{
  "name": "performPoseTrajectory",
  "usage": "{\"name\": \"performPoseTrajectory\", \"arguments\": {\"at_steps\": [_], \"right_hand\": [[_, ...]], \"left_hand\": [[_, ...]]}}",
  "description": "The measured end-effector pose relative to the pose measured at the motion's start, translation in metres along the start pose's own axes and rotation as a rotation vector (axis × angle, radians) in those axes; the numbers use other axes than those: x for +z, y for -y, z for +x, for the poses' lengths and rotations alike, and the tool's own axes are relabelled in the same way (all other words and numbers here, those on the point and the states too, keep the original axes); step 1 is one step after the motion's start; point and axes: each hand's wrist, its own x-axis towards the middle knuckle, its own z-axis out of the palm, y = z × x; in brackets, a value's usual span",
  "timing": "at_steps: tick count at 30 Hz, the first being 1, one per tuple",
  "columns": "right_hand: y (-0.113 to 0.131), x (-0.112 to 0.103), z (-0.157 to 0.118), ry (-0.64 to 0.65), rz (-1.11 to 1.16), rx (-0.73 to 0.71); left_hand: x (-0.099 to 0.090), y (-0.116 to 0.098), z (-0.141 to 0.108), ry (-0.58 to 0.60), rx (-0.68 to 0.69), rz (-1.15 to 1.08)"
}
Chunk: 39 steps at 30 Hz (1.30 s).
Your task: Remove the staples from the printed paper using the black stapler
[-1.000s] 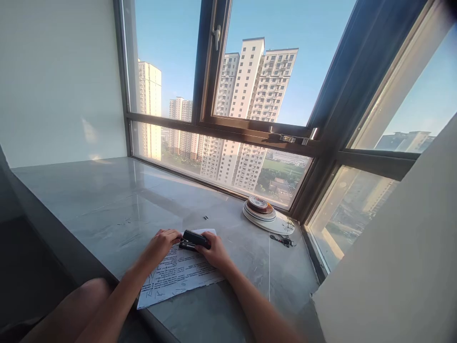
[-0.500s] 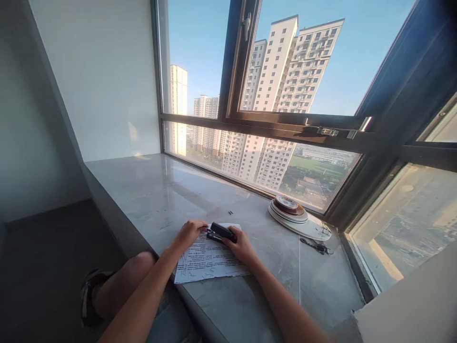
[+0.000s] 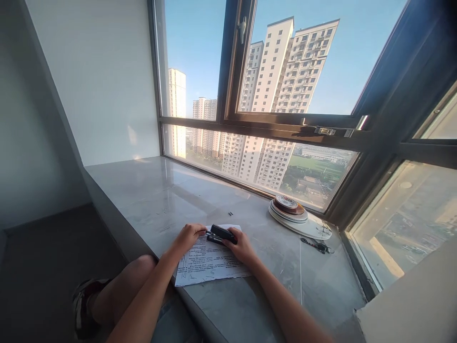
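A black stapler point(image 3: 223, 233) is over the printed sheet of paper point(image 3: 209, 267), its jaws apart and pointing left. My right hand point(image 3: 241, 245) is closed around its rear end. At the front end, my left hand point(image 3: 191, 236) has its fingers pinched together. A small dark or metallic piece shows at those fingertips; whether it is loose or part of the stapler I cannot tell. The paper lies on the grey ledge point(image 3: 143, 195) under both hands. Two small dark pieces, perhaps staple strips point(image 3: 230, 214), lie just beyond the stapler.
A stack of round, plate-like discs point(image 3: 296, 221) stands at the right by the window. In front of it lies a dark keyring-like item point(image 3: 317, 246). The window frame point(image 3: 271, 126) borders the ledge's far side. A bent knee point(image 3: 141, 267) is by the near edge.
My left hand has shifted slightly left, away from the stapler's front end. My right hand keeps its grip on the stapler. The view has tilted a little.
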Motion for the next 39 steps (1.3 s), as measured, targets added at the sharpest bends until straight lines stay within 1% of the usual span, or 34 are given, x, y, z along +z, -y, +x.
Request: {"name": "performPoseTrajectory", "arguments": {"at_steps": [3,5,7,10,12,14,16,19,22,24,26,28,30,31,32,34,35,36,37,38,39], "right_hand": [[0.000,0.000,0.000,-0.006,-0.007,0.005],[0.000,0.001,0.000,-0.008,-0.004,0.007],[-0.001,0.001,0.000,-0.014,0.002,0.009],[-0.002,0.002,0.001,-0.014,0.005,0.010],[-0.002,0.003,0.001,-0.004,0.004,0.004],[-0.002,0.004,0.000,-0.005,-0.007,-0.007],[-0.001,0.006,-0.001,-0.034,-0.034,-0.015],[0.002,0.008,-0.002,-0.069,-0.069,-0.019],[0.006,0.005,-0.001,-0.017,-0.036,-0.033],[0.007,-0.002,0.000,0.045,-0.016,-0.035],[0.005,-0.014,-0.001,0.097,-0.022,-0.025],[-0.003,-0.029,-0.004,0.152,-0.016,0.000],[-0.017,-0.044,-0.006,0.185,0.058,0.071],[-0.025,-0.051,-0.006,0.165,0.122,0.128],[-0.032,-0.057,-0.004,0.118,0.186,0.185],[-0.043,-0.066,0.005,-0.028,0.224,0.226],[-0.046,-0.068,0.012,-0.086,0.195,0.202],[-0.046,-0.069,0.020,-0.114,0.146,0.155],[-0.045,-0.068,0.028,-0.100,0.098,0.092],[-0.042,-0.067,0.036,-0.048,0.062,0.024],[-0.039,-0.064,0.043,0.035,0.044,-0.040]], "left_hand": [[-0.001,-0.001,0.000,-0.024,0.031,0.023],[-0.003,-0.002,-0.002,-0.070,0.035,0.057],[-0.007,-0.005,-0.006,-0.130,-0.024,0.079],[-0.009,-0.011,-0.013,-0.182,-0.181,0.031],[-0.006,-0.016,-0.017,-0.145,-0.243,-0.076],[0.001,-0.021,-0.018,-0.072,-0.270,-0.207],[0.010,-0.026,-0.016,-0.024,-0.288,-0.297],[0.017,-0.032,-0.013,-0.019,-0.298,-0.337],[0.012,-0.032,-0.017,-0.016,-0.308,-0.323],[0.003,-0.028,-0.025,-0.056,-0.291,-0.233],[-0.005,-0.022,-0.037,-0.138,-0.252,-0.081],[-0.011,-0.015,-0.048,-0.229,-0.208,0.048],[-0.013,-0.009,-0.058,-0.322,-0.172,0.104],[-0.013,-0.006,-0.061,-0.369,-0.162,0.113],[-0.012,-0.004,-0.063,-0.411,-0.156,0.117],[-0.011,0.000,-0.066,-0.465,-0.156,0.116],[-0.011,0.001,-0.067,-0.473,-0.157,0.109],[-0.011,0.001,-0.068,-0.472,-0.155,0.097],[-0.010,0.002,-0.068,-0.469,-0.154,0.085],[-0.010,0.001,-0.068,-0.465,-0.154,0.074],[-0.010,0.001,-0.068,-0.464,-0.158,0.064]]}}
